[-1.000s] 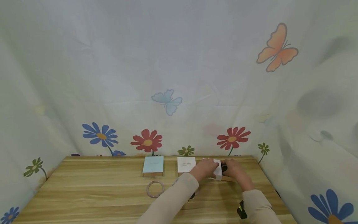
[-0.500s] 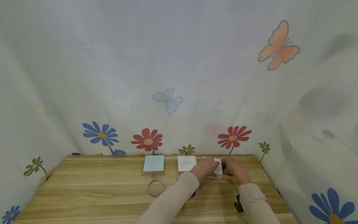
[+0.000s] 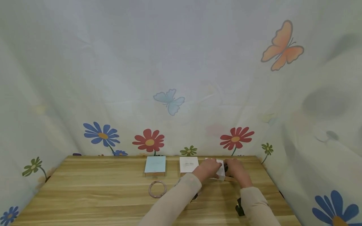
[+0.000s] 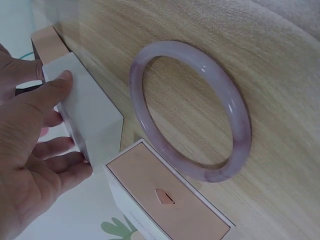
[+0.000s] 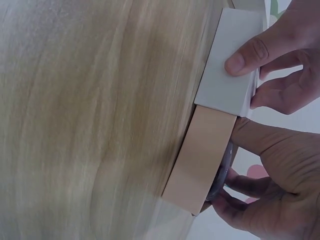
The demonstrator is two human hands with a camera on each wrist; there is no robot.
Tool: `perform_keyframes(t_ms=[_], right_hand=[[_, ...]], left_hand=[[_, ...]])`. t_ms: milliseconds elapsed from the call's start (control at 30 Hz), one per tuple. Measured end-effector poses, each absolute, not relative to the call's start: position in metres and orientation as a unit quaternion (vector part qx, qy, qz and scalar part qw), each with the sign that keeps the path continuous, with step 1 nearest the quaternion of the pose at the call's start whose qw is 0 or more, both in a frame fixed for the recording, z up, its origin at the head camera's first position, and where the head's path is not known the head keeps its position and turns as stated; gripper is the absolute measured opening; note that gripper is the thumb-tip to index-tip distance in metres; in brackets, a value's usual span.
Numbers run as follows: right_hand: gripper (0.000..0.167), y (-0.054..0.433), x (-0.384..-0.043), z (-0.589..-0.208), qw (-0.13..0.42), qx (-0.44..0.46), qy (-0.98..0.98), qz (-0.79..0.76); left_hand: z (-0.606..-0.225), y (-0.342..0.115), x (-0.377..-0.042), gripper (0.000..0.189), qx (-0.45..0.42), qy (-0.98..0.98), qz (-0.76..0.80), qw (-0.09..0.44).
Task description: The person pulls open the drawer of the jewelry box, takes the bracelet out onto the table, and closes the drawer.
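At the back right of the table, my left hand grips a white box sleeve, its thumb on the near side and fingers behind. A peach drawer sticks out of the sleeve's right end. My right hand is at this drawer, fingers curled at a dark bangle that lies in it. Most of that bangle is hidden by the drawer wall. A lavender bangle lies on the table near the left wrist, partly covered by the forearm in the head view.
Left of the hands stand a second white box and a light blue box, in a row along the back edge. Another pinkish bangle lies before the blue box. A flower-printed curtain hangs behind the wooden table.
My right hand and forearm have shifted slightly left, toward the sleeve. The left hand keeps its grip on the sleeve, and the other boxes stay put.
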State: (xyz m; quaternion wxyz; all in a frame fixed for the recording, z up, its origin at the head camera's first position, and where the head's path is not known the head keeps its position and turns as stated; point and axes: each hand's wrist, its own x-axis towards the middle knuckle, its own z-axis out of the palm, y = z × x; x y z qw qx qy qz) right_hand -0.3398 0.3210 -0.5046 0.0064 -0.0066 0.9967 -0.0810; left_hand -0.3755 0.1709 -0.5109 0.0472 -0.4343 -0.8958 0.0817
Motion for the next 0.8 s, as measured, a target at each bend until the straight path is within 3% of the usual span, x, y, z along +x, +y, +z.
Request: perform_keyframes(t_ms=[500,800], right_hand=[[0.036,0.316,-0.335,-0.508,0.006,0.029,0.998,-0.060],[0.018,0.310,-0.328,-0.510,-0.061,0.013,0.998,-0.025]], left_hand=[[-0.513,0.171,-0.374,0.052,-0.428,-0.899,0.077,0.042],[-0.513,0.173,-0.375,0.050,-0.429,-0.899,0.081,0.046]])
